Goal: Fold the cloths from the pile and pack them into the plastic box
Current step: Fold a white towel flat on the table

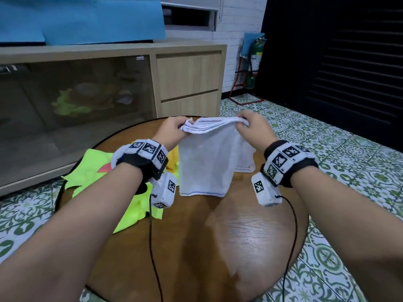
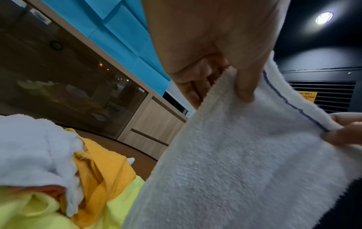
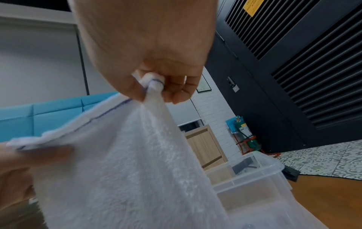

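A white cloth [image 1: 207, 158] with a thin blue border line hangs doubled over above the round wooden table [image 1: 250, 236]. My left hand [image 1: 174, 127] pinches its upper left corner and my right hand [image 1: 250, 125] pinches the upper right corner, so the top edge is stretched between them. The left wrist view shows my thumb pressed on the white cloth [image 2: 245, 155]. In the right wrist view my fingers curl round a bunched corner of the white cloth [image 3: 137, 162]. The clear plastic box [image 3: 264, 175] stands behind the hanging cloth, mostly hidden in the head view [image 1: 248, 166].
A pile of cloths [image 1: 98, 171] lies on the table's left side: neon yellow, orange-yellow [image 2: 103, 170], white [image 2: 35, 147] and a bit of red. A wooden cabinet [image 1: 187, 79] with a glass front stands beyond the table. Patterned tile floor [image 1: 327, 138] surrounds it.
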`<state>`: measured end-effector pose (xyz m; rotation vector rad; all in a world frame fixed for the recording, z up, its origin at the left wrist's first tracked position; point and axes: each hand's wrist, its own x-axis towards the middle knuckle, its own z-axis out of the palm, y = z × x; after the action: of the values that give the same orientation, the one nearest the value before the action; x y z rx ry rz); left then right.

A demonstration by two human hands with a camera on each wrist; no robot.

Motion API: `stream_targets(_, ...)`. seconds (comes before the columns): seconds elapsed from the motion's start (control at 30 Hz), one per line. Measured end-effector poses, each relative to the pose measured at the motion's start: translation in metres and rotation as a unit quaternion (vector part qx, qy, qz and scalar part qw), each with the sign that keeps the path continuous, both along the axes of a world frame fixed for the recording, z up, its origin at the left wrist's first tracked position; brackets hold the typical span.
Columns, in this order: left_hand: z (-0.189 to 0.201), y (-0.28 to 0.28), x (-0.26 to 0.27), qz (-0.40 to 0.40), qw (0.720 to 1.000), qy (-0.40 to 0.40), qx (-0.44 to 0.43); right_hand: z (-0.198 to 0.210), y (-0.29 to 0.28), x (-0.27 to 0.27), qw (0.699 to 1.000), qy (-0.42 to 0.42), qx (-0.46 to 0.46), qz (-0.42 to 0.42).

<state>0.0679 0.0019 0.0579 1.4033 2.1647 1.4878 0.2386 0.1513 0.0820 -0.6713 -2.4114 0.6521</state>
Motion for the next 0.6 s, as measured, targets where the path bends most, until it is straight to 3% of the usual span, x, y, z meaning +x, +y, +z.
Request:
stream_targets(0.13, -0.001, -0.01, 0.009, -0.042, 0.998, -0.055, 0.006, -0.004, -0.006, 0.013, 1.0, 0.004, 0.014, -0.008)
stream_targets(0.27, -0.001, -0.015, 0.014, -0.062, 0.996, -0.06, -0.017, -0.008, -0.006, 0.017, 1.0, -0.016, 0.008, 0.0)
stream_targets(0.47, -0.021, 0.0, -0.008, -0.026, 0.995, -0.087, -0.03, -0.016, 0.003, 0.001, 0.999, -0.027, 0.017, -0.031)
stream_targets(0.6, -0.003, 0.015, -0.011, -0.038, 0.993, -0.107, 0.012, -0.004, 0.016, -0.012, 0.999, -0.006, 0.034, -0.038)
